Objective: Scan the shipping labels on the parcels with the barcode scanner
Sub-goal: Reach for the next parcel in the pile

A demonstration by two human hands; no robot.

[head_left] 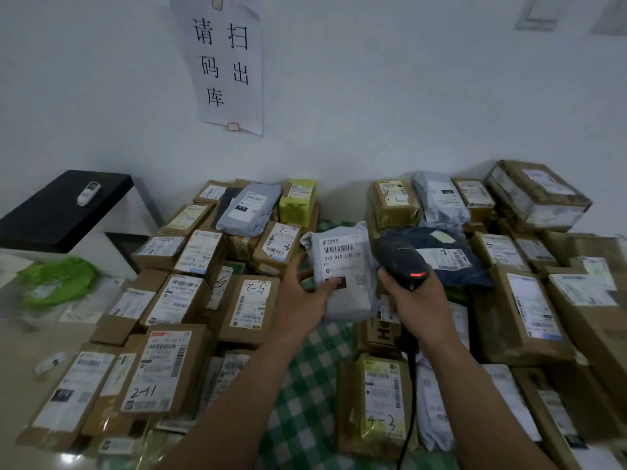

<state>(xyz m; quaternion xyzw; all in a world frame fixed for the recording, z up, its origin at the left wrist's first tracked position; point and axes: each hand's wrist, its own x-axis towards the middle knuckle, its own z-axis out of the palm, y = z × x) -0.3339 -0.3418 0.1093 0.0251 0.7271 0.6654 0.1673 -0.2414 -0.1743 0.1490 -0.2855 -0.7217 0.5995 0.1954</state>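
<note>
The left hand [302, 296] is pinching a grey mailer [349, 300] by its lower edge, holding it above the parcels [249, 307]; it looks light and floppy. The right hand [412, 303] is gripping the scanner [403, 259] just beside it.

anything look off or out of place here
The paper sign on the wall hangs tilted, with curling edges. A crumpled green bag lies left of the parcels. Nothing looks spilled.

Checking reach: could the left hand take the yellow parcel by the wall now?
Probably not: the left hand grips the grey parcel, though the way to the yellow parcel looks free.
</note>
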